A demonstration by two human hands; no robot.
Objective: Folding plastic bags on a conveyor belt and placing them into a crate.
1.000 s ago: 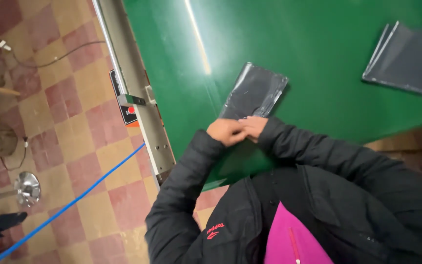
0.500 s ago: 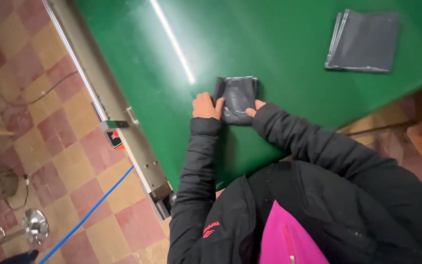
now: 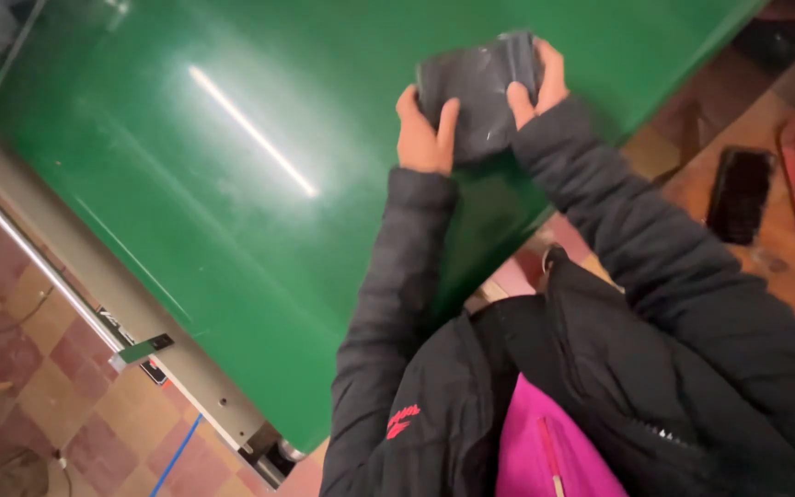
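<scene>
Nearest the camera is the person's black padded jacket [image 3: 655, 368], open over a pink top [image 3: 545, 451], with both sleeves reaching up and away to the green table [image 3: 232, 239]. The table's near edge runs diagonally from lower left to upper right, and the sleeves cross it just below the hands. Along the table's left side a grey metal rail [image 3: 94, 313] borders the green surface, and beyond it lies a checkered tile floor [image 3: 20, 387] with a blue line [image 3: 177, 451] on it.

The left hand [image 3: 425, 133] grips the left side of a folded dark grey plastic bag [image 3: 476, 92], thumb laid over its front. The right hand [image 3: 535, 83] clasps the bag's right side, fingers curled on it. The bag sits at the table's near edge; whether it rests on the surface or is lifted slightly off it is hard to tell in the blur.

Past the hands, the green surface stretches wide to the left and upward, marked only by a bright streak of reflected light [image 3: 250, 129]. To the right, off the table, a dark flat object [image 3: 738, 193] lies on a brown surface [image 3: 692, 175].
</scene>
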